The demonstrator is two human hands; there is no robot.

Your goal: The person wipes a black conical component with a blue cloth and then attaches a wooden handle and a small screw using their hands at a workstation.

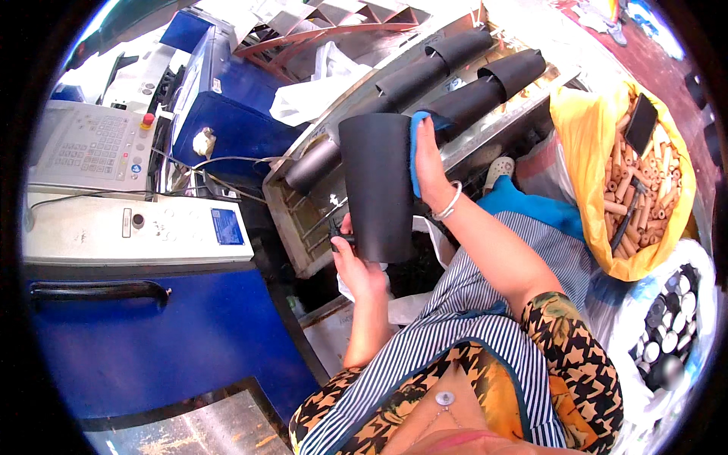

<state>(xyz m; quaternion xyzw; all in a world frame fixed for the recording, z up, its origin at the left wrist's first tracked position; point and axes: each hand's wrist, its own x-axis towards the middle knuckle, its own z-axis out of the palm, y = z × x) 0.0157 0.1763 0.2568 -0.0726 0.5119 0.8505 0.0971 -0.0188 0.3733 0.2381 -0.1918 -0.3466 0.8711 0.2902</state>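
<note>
A wide black plastic tube (377,189) stands nearly upright before me. My left hand (358,269) grips it near its lower left edge, fingers partly hidden behind it. A small dark tool (334,231) shows at those fingertips; its kind is unclear. My right hand (431,163) presses a folded blue cloth (415,155) flat against the tube's upper right side, fingers closed over the cloth. Behind it, more black tubes (459,95) lie in two rows on rods across a long metal trough (303,254).
Left stands a blue machine (174,341) with a keypad panel (91,148) and red stop button (147,120). At right, a yellow bag (580,125) holds tan cylinders and a dark phone (641,123). Below it sits a clear bag (701,273) of black and white pieces.
</note>
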